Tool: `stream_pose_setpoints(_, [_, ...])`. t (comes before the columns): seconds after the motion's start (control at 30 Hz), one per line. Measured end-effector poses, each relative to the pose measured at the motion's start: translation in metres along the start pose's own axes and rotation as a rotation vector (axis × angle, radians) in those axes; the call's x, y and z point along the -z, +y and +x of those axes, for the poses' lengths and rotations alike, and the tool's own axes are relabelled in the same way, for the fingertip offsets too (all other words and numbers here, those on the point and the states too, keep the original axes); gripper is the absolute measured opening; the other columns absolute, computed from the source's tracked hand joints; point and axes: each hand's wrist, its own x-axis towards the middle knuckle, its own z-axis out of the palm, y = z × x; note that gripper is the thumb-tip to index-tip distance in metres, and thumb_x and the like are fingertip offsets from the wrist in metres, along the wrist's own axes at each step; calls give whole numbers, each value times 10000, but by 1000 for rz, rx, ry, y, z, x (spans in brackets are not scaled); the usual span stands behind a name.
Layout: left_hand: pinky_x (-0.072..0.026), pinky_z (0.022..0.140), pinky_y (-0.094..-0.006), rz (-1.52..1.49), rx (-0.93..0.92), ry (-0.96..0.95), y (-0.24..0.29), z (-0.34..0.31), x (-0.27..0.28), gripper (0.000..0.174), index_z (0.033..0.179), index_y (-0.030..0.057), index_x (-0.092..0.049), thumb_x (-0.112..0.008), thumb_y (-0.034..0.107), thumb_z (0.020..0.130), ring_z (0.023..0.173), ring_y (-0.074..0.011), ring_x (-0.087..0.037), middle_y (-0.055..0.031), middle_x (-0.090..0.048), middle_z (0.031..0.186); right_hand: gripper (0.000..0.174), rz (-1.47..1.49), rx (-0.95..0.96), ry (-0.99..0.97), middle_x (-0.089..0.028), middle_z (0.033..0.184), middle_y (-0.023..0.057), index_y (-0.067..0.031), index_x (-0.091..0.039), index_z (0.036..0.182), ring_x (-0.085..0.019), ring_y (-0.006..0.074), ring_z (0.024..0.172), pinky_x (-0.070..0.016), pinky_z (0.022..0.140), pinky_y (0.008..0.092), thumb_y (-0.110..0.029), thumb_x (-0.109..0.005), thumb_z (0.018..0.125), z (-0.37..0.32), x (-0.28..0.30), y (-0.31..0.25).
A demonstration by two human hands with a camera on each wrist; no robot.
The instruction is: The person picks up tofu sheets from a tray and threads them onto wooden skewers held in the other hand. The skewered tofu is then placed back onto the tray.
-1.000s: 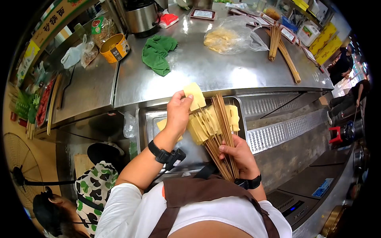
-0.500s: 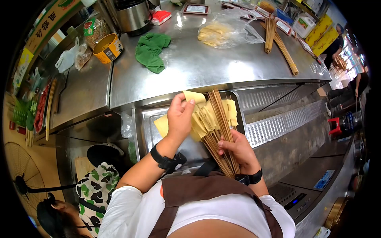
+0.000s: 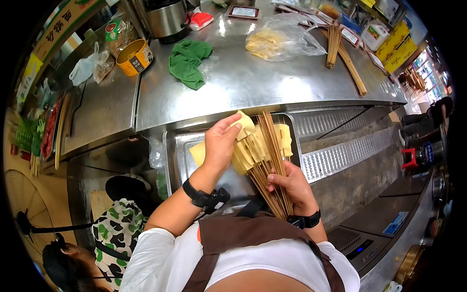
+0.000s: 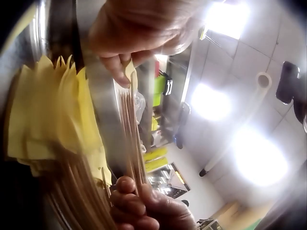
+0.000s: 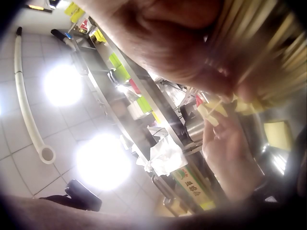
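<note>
The left hand's [image 3: 220,146] fingers pinch a yellow sheet [image 3: 247,125]: flat a second ago, it is now folded and held at the stick tips, which suggests threading is under way. The right hand's [image 3: 294,187] fingers curl round the sticks [image 3: 274,151], some carrying folded sheets [image 3: 242,159], above the tray [image 3: 181,146]; the worktop [image 3: 228,90] lies beyond.

left hand [image 3: 219,146] pinching a yellow sheet [image 3: 246,125], right hand [image 3: 295,188] gripping loads of skewers [image 3: 271,198], steel tray [image 3: 181,143] underneath, scrunched-up green rag [image 3: 188,64] on the counter [image 3: 238,80]
</note>
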Motion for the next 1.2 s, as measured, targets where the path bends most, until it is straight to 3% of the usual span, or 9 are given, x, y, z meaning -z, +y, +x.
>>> stream_pose_setpoints(0.27, [-496, 732, -220, 24, 83, 16, -4, -16, -5, 318, 1219, -37, -536, -549, 44, 913, 839, -94, -617, -102, -661, 1018, 194, 18, 13, -26, -576, 767, 48, -9, -506, 952, -603, 140, 604, -506, 573, 235, 38, -635, 815, 3, 4, 3])
stream_pose_setpoints(0.5, [-491, 765, -226, -23, -66, 46, -2, 1, -3, 286, 1187, -37, -524, -538, 2, 904, 874, -105, -607, -103, -651, 1008, 195, 19, -5, -9, -574, 770, 46, -9, -504, 954, -607, 139, 607, -509, 567, 235, 40, -632, 816, 2, 4, 3])
stream_pose_setpoints(0.83, [-453, 703, -177, 333, -385, 70, -18, -4, -1, 145, 1019, -4, -663, -582, 14, 899, 791, -32, -569, 10, -649, 895, 190, 12, 0, -10, -572, 762, 47, -12, -502, 950, -604, 135, 607, -507, 572, 233, 38, -629, 818, 2, 3, 4])
stream_pose_setpoints(1.2, [-502, 778, -224, 246, -242, 133, -17, -2, -2, 252, 1138, -33, -616, -590, 35, 897, 872, -95, -621, -74, -665, 1013, 185, -2, 10, -19, -571, 760, 37, -21, -503, 947, -595, 125, 602, -495, 572, 230, 29, -624, 817, 2, 2, 2])
